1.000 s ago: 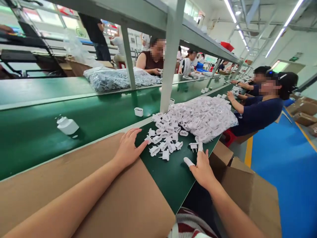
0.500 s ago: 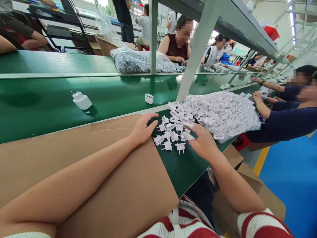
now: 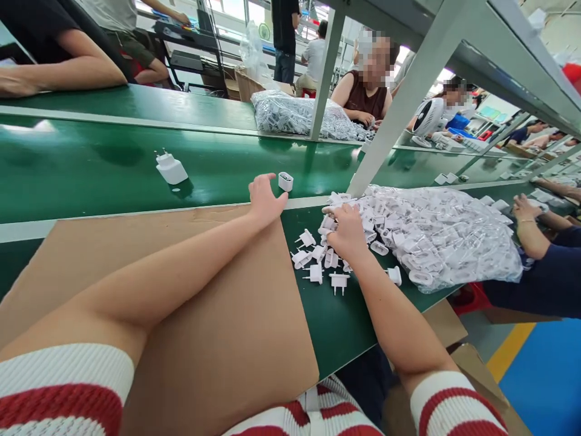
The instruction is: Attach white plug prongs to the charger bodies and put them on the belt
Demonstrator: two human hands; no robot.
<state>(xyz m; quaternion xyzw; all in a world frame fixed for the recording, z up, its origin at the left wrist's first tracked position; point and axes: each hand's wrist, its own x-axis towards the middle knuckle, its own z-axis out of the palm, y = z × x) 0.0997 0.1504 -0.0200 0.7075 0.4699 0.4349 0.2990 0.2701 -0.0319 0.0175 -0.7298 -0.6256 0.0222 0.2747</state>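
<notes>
Where the right hand (image 3: pixel 348 231) overlies white plugs (image 3: pixel 316 274), any lettering is illegible.

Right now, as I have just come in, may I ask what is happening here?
Someone is working with bare hands among white plug parts. The left hand is spread open beside a small white housing on the green belt; contact is unclear. The right hand is at the loose plug parts, but its grip cannot be seen. A clear bag of similar parts lies to their right. A white plug adapter lies farther left on the belt.
</notes>
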